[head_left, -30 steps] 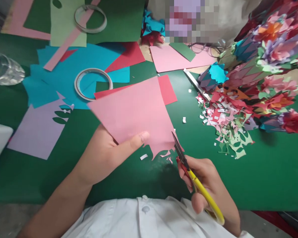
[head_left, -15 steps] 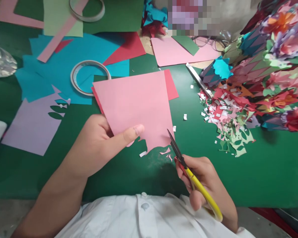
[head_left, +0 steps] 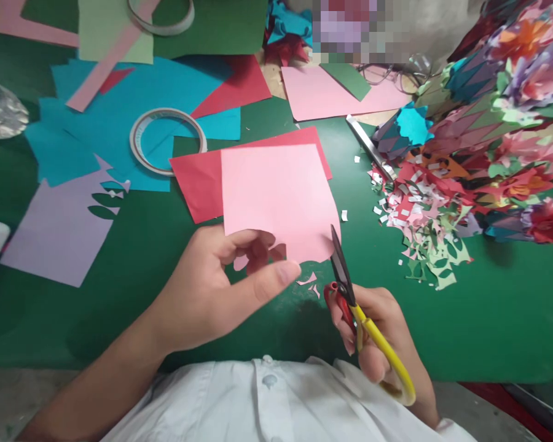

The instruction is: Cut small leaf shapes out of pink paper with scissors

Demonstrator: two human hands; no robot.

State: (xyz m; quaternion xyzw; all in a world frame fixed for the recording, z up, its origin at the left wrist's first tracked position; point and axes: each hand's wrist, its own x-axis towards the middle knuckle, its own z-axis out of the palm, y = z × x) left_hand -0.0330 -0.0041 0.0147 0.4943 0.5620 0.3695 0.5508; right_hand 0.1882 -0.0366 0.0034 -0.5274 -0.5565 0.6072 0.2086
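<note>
A pink paper sheet (head_left: 276,190) with a scalloped lower edge is tilted up between my hands, above a red paper sheet (head_left: 198,187). My left hand (head_left: 212,294) is open at its lower left edge. The thumb stands off the sheet, and the curled fingers reach under it; how far they touch is hidden. My right hand (head_left: 382,331) grips scissors (head_left: 359,313) with yellow and red handles. Their dark blades point up at the sheet's lower right corner. Small pink offcuts (head_left: 308,279) lie beneath, and a rounded pink piece (head_left: 240,263) shows below my left fingers.
A tape roll (head_left: 136,138) rests on blue paper (head_left: 101,116). Notched lilac paper (head_left: 59,233) lies left. To the right are a silver cutter-like tool (head_left: 371,147), a pile of paper scraps (head_left: 424,215) and paper flowers (head_left: 525,92). A glass (head_left: 2,110) stands far left.
The pink sheet has moved right and turned, uncovering more red paper. My left thumb has come off its face as that hand moved right. The scissors have shifted slightly right.
</note>
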